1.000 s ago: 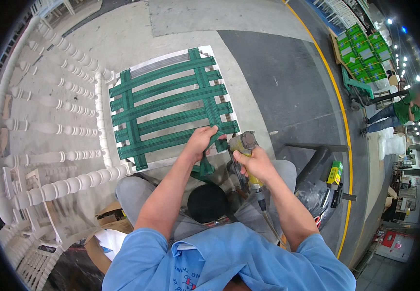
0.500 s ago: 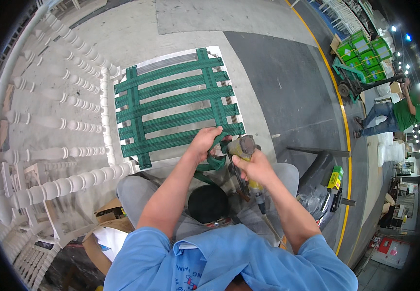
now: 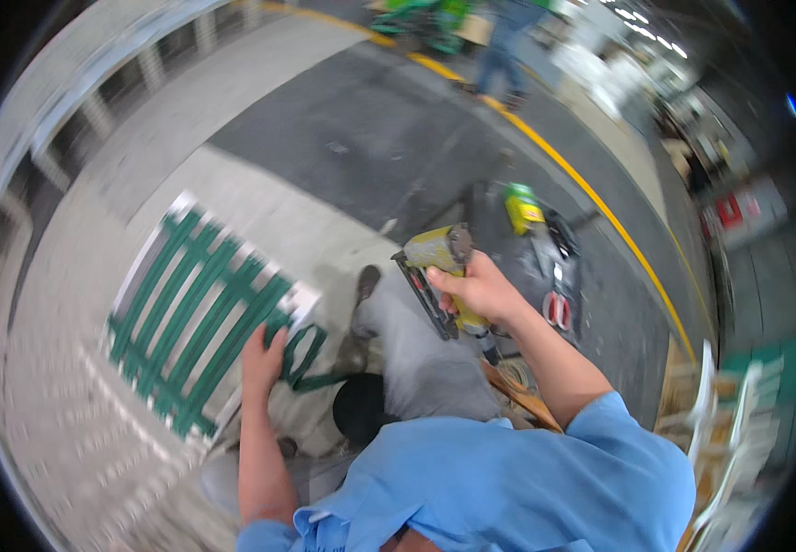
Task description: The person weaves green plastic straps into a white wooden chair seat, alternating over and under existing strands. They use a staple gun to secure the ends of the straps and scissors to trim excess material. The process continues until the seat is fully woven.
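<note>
**R hand [image 3: 482, 289] clamped on yellow nail gun [image 3: 441, 248], L hand [image 3: 263, 361] at seat!**

And here we go, 12 o'clk = top of view: seat frame [image 3: 302, 302] sits @ 9, w/ grn webbing [image 3: 237, 359] criss-crossed over it. L hand's @ 8, fingers at the near-R corner; can't tell whether they're pinched on webbing, too blurry. Loose grn strap [image 3: 317, 380] loops out just R of it. Nail gun's nr centre, raised, apart from the seat, R hand wrapped round its grip @ 3. Farther out @ 3, red-handled scissors [image 3: 557, 311]; grn-yellow box [image 3: 524, 208] @ 2; co-worker's jeans [image 3: 503, 46] @ 1, nr yellow line [image 3: 591, 198].
</note>
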The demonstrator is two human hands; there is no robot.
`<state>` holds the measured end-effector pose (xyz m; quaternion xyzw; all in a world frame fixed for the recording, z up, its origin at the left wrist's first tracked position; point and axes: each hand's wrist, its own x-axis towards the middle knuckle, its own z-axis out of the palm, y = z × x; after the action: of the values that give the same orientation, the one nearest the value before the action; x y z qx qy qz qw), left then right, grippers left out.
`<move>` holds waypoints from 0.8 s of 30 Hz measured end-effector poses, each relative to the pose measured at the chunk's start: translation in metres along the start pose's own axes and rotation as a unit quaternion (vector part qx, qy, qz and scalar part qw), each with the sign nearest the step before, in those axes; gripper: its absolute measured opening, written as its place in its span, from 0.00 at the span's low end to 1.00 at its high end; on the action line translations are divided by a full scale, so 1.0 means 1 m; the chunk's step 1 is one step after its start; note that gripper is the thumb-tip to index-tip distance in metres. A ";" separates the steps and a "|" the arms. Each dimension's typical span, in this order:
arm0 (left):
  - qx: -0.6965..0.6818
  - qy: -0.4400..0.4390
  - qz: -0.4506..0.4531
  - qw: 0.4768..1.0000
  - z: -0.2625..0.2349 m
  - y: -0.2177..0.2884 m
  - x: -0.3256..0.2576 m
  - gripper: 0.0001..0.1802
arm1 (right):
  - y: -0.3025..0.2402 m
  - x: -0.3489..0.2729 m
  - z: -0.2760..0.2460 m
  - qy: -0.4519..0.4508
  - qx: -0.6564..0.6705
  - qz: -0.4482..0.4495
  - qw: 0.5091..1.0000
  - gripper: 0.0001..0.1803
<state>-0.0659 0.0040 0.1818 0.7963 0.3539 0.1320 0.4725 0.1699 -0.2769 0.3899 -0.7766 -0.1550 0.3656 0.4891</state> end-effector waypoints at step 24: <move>0.121 0.042 -0.043 0.991 0.040 0.069 -0.037 0.29 | 0.253 -0.099 -0.229 0.365 -0.310 0.266 0.836 0.44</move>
<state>-0.0405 -0.0686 0.2242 0.8252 0.4212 0.1012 0.3626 0.2377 -0.6042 0.2682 -0.9760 0.1425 0.1045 0.1274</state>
